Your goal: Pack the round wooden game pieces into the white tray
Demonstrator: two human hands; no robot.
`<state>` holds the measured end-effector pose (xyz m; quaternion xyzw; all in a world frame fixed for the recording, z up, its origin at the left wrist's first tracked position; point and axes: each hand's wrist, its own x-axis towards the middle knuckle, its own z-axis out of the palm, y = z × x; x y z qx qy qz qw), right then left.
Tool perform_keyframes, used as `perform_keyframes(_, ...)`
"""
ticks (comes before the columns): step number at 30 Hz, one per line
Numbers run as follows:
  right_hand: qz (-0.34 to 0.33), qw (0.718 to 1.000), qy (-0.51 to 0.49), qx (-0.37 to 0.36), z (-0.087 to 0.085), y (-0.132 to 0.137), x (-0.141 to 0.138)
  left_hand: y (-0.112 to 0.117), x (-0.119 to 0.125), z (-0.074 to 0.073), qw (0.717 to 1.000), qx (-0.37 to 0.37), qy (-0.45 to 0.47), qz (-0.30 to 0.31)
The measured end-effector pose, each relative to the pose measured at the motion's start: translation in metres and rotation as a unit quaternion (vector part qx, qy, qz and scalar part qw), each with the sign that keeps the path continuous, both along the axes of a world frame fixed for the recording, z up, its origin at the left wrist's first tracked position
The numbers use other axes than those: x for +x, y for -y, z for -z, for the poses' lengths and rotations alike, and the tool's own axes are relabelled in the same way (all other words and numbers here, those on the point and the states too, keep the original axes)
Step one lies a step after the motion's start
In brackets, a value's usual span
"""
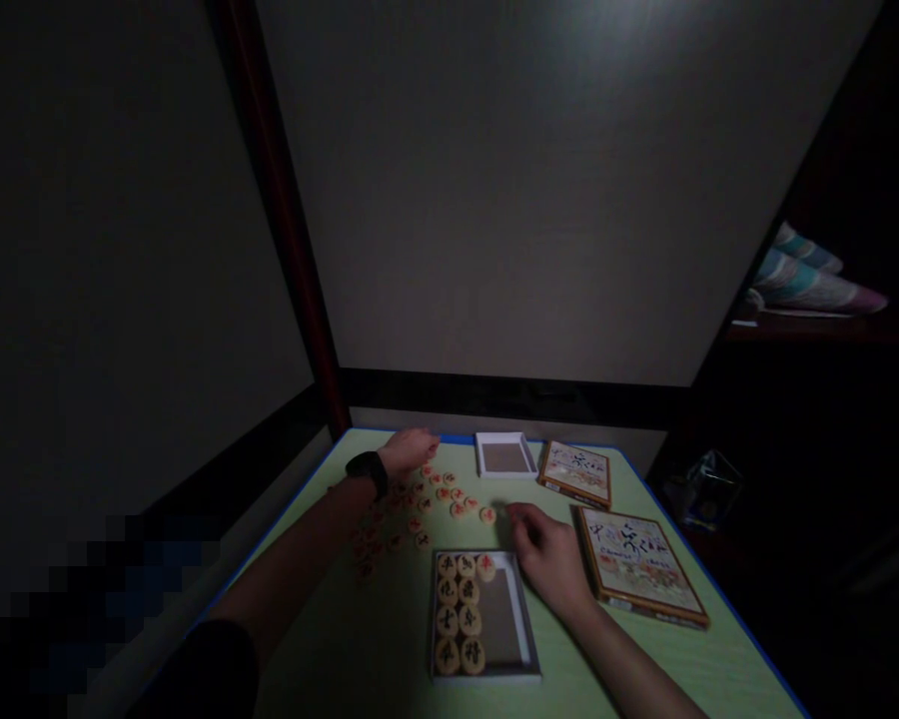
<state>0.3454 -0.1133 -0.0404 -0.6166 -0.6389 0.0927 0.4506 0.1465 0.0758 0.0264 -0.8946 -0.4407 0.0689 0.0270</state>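
Observation:
My left hand, with a dark watch on its wrist, reaches over the far edge of loose round Chinese chess pieces with red or black characters. Its fingers are curled, and whatever is under them is hidden. My right hand hovers or rests just right of a single red-marked piece; its fingers are bent in, slightly blurred, and their inner side is hidden. Below and between the hands lies an open white box tray. Two columns of black-marked pieces fill its left side, with one red-marked piece at the top of a third column.
A second white tray sits at the table's far edge. Two printed Chinese chess box lids lie along the right side. A light green cloth covers the table. Behind stands a grey panel; folded striped fabric is on a shelf at right.

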Motion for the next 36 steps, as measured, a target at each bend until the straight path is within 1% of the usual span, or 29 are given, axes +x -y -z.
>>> perform_keyframes(6,0.012,1.0,-0.015,-0.012,-0.002,-0.001,0.002,0.012,-0.003,-0.003,1.0,0.006,-0.006,0.005)
perform_keyframes(8,0.014,1.0,-0.019,-0.016,-0.003,-0.002,0.002,0.02,-0.001,-0.007,1.0,0.019,0.004,0.001)
perform_keyframes(10,0.007,1.0,-0.023,-0.009,-0.003,-0.003,0.002,0.033,0.003,-0.012,0.999,0.042,0.025,-0.005)
perform_keyframes(12,-0.015,1.0,-0.025,0.008,-0.002,-0.004,0.003,0.053,0.006,-0.016,0.996,0.068,0.054,-0.013)
perform_keyframes(15,-0.044,0.999,-0.023,0.02,0.0,-0.008,0.006,0.094,0.003,-0.017,0.988,0.094,0.118,-0.046)
perform_keyframes(16,-0.051,0.998,-0.02,0.016,0.0,-0.01,0.007,0.109,0.0,-0.015,0.986,0.083,0.126,-0.067)
perform_keyframes(19,-0.066,0.998,0.004,-0.02,-0.001,-0.019,0.008,0.152,-0.015,-0.005,0.988,-0.014,0.095,-0.123)
perform_keyframes(21,-0.075,0.995,0.036,-0.061,-0.004,-0.028,0.007,0.173,-0.025,0.004,0.986,-0.047,0.097,-0.126)
perform_keyframes(23,-0.082,0.99,0.067,-0.096,-0.008,-0.04,0.004,0.187,-0.033,0.013,0.983,-0.069,0.104,-0.135)
perform_keyframes(26,-0.103,0.984,0.092,-0.115,-0.015,-0.055,-0.002,0.195,-0.04,0.023,0.983,-0.076,0.098,-0.138)
perform_keyframes(30,-0.17,0.971,0.111,-0.129,-0.025,-0.066,-0.013,0.198,-0.046,0.034,0.98,-0.064,0.116,-0.147)
perform_keyframes(33,-0.21,0.961,0.119,-0.136,-0.03,-0.067,-0.023,0.196,-0.049,0.04,0.976,-0.068,0.159,-0.132)
perform_keyframes(36,-0.226,0.958,0.117,-0.135,-0.033,-0.065,-0.032,0.193,-0.05,0.042,0.977,-0.065,0.174,-0.103)
